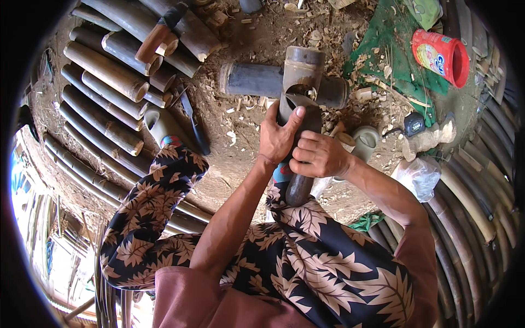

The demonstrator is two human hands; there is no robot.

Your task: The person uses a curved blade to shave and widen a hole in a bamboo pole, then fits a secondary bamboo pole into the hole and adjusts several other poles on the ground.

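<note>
Holding a broad knife (pixel 308 112) with its tip at the opening in a holed bamboo tube (pixel 303 60).
Has the left grip (pixel 276 135) clamped on the near part of the tube, thumb against the blade, and the right grip (pixel 320 156) closed around the knife's handle, on the near side of the tube's opening. Has the tube set across a dark bamboo log (pixel 251 81), with pale shavings (pixel 363 95) scattered around. Left of the tube, has a slim knife (pixel 189 106) near and rows of cut bamboo poles (pixel 106 71) farther off; right of the tube, a black tape measure (pixel 414 124), green netting (pixel 385 52) and, well apart, an open red jar (pixel 432 54).
</note>
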